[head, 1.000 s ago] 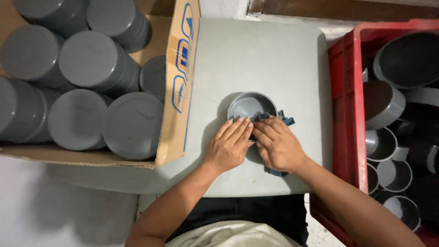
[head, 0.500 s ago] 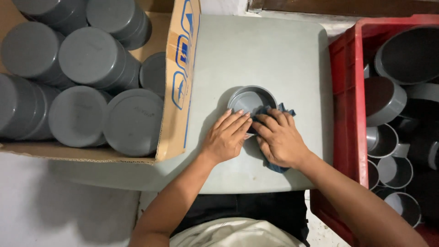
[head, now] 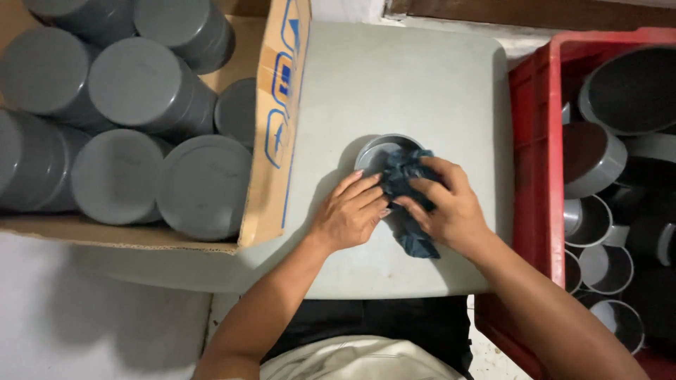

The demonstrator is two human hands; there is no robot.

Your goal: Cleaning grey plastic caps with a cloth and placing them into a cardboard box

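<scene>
A round grey plastic cap (head: pixel 377 150) lies open side up on a small grey table (head: pixel 394 77). My left hand (head: pixel 350 211) rests against the cap's near rim with its fingers together. My right hand (head: pixel 449 204) grips a dark blue cloth (head: pixel 405 181) and presses it into the cap's right side. The tail of the cloth hangs down on the table under my right palm. Much of the cap's near half is hidden by the cloth and my fingers.
A cardboard box (head: pixel 271 134) on the left holds several stacked grey caps (head: pixel 141 88). A red plastic crate (head: pixel 531 119) on the right holds several more grey caps (head: pixel 591 158) of different sizes, open side up or tilted. My dark trousers show below the table.
My right hand has bunched the cloth and pushed it further over the cap's right side. The left hand has stayed at the near rim.
</scene>
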